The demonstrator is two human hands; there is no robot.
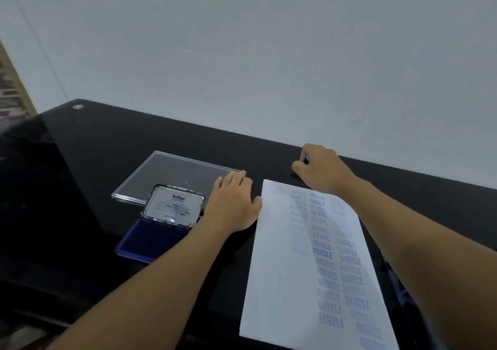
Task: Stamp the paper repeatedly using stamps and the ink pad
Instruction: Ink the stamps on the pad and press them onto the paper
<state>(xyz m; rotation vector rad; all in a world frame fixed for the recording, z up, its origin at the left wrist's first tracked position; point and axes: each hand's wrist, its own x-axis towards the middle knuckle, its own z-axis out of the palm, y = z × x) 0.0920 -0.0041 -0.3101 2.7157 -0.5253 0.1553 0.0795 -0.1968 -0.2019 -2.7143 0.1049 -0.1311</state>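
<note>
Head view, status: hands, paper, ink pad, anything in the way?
Left hand flat on table between ink pad and paper, empty. Right hand pinches a stamp, mostly hidden, beyond paper's far edge. Pad open; paper part-stamped. Left hand sits in pad-to-paper path.

Perhaps a stamp (306, 158), mostly within the right hand (324, 170).

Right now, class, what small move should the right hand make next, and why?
Probably lift the right hand, whose fingers curl round what looks like a stamp just beyond the paper, and carry it to the open ink pad: the stamp likely needs ink before printing.
</note>
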